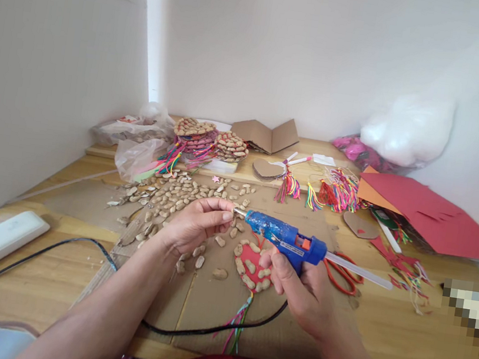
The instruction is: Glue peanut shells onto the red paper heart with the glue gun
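Around the middle of the pale wooden worktop (391, 337), on a flat sheet of brown cardboard (207, 311), lies a red heart-shaped piece (256, 259) bearing whole tan peanuts (249, 266); I take it as the centre of my dial. Above it, toward one o'clock, the right hand (302, 286) wraps its grip firmly round the handle of a blue plastic glue gun (272, 228) (a translucent glue stick (360, 271) juts from the rear). Toward eleven, the left hand (198, 221) brings thumb and forefinger close together at the metal nozzle (240, 212); whether that grip pinches anything, I cannot tell. A multicoloured thread tassel (239, 328) trails at six, crossed by a black cable (173, 332) that runs under the left forearm. Loose peanuts (177, 194) spread at ten, stacked peanut-covered pieces (197, 129) sit at eleven, red sheets (444, 214) at two, and orange-handled scissors (340, 287) at three.
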Demonstrator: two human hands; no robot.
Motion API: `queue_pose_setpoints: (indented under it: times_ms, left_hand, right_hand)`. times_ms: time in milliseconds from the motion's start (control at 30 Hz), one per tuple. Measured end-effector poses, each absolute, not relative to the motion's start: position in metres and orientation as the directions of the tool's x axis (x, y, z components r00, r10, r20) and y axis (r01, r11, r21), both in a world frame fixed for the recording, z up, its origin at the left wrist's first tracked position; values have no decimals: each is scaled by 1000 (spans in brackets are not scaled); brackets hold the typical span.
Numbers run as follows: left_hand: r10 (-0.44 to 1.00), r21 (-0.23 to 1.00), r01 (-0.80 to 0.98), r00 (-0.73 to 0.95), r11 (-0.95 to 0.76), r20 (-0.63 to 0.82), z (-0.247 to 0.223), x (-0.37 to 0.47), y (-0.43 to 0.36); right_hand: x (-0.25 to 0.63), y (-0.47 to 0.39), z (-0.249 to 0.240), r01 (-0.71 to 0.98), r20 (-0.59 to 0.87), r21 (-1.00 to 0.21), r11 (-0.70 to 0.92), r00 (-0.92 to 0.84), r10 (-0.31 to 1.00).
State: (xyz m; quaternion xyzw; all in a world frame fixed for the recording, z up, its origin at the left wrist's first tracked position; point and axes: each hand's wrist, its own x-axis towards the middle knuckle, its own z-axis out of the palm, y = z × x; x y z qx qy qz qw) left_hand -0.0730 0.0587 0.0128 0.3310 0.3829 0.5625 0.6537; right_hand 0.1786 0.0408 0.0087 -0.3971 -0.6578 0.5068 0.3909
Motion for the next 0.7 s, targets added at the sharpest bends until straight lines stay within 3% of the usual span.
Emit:
queue_pose_setpoints:
  times_ms: [500,700]
  left_hand:
    - [987,850,-502,73,158,-141,12,-72,59]
    - [987,852,-498,68,161,-147,14,-71,58]
  right_hand:
    - [180,40,5,232,176,-934,272,-363,915]
    - [178,39,14,388,159,-873,296,-347,924]
